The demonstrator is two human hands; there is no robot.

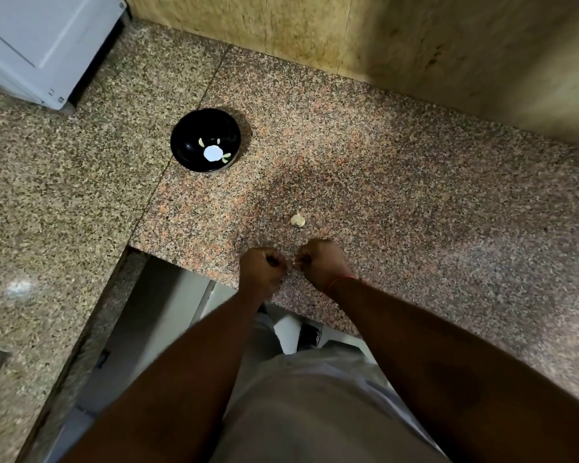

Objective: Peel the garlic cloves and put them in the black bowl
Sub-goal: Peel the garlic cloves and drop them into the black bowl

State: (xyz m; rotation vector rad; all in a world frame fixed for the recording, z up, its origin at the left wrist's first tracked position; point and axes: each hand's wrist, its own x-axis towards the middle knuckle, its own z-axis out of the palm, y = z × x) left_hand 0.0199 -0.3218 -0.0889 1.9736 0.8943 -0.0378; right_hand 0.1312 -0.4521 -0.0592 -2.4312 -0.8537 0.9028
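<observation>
The black bowl (184,128) stands on the granite counter, far left of my hands, with two or three peeled pale cloves (201,142) in its bottom. A small garlic piece (297,219) still in its skin lies on the counter just beyond my hands. My left hand (263,265) and my right hand (320,259) are held close together above the counter's front edge, both with fingers curled tight. A small pale garlic clove (296,262) shows between their fingertips, mostly hidden. The right hand's fingertips pinch it; the left hand's grip is largely hidden.
A white appliance (44,45) sits at the back left corner. A stained yellowish wall (381,38) bounds the counter (415,195) at the back. The counter has a cut-out at the front left, where floor, my clothing and a shoe (310,335) show.
</observation>
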